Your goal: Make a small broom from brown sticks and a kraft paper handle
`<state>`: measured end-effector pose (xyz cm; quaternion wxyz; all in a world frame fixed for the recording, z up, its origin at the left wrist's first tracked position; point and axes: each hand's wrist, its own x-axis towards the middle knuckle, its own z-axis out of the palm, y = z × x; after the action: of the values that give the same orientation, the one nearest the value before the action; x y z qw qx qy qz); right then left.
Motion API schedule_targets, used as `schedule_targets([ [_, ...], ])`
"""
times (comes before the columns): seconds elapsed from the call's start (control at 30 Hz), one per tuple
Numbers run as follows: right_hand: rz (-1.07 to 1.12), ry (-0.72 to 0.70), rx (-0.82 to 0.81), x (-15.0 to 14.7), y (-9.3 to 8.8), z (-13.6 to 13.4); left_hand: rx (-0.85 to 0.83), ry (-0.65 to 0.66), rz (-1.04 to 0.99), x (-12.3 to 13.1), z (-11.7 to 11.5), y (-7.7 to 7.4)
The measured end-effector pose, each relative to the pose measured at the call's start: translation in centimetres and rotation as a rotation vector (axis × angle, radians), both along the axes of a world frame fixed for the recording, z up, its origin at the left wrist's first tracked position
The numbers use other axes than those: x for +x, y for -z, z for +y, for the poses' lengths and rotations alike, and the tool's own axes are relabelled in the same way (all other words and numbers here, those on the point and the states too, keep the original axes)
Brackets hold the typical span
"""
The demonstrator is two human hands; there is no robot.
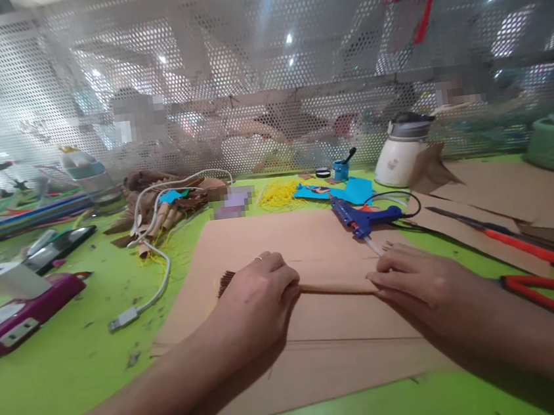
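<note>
Both forearms reached in from the bottom edge, across a green table [76,367], and met over a brown cardboard sheet [310,243] that lay flat beneath them. The left hand [261,295] was curled down over one end of a thin brown paper roll [337,287], fingers closed around it, with a ring on one finger; a dark fringed tip [225,283] stuck out just past its knuckles. The right hand [413,279] pinched the other end of the roll between thumb and fingertips. The roll lay level on the sheet, bridging the gap between the two hands. Just beyond the right hand rested a blue glue gun [362,219], its nozzle pointing toward that hand's fingers, with a scrap of blue paper [354,190] and a white jug [400,155] farther off. Outside the right wrist lay red-handled scissors [534,253]. Beyond the left hand a white cable [160,272] trailed across the table, and farther out on that side sat a pink box [25,310]. Yellow threads [278,195] were heaped well beyond both hands, near a perforated screen [243,72].
</note>
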<state>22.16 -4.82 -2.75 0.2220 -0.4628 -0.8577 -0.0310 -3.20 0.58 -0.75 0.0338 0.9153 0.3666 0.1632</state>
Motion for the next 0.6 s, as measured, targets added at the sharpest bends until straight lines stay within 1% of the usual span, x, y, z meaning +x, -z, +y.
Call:
schedule_targets([
  [0.1, -0.059, 0.032, -0.061, -0.13, -0.06, 0.20, 0.012, -0.021, 0.006, 0.19, -0.18, -0.12],
  [0.27, 0.006, 0.007, -0.036, -0.13, -0.13, 0.41, 0.037, -0.012, -0.007, 0.11, -0.09, 0.01],
  [0.43, -0.015, 0.077, -0.131, -0.29, -0.29, 0.21, 0.034, -0.006, -0.007, 0.05, -0.21, 0.00],
  [0.5, -0.020, 0.083, -0.159, -0.32, -0.40, 0.30, 0.041, -0.020, -0.018, 0.14, -0.29, -0.07],
  [0.6, 0.008, 0.065, -0.189, -0.26, -0.58, 0.65, 0.045, -0.014, 0.045, 0.32, -0.20, -0.13],
])
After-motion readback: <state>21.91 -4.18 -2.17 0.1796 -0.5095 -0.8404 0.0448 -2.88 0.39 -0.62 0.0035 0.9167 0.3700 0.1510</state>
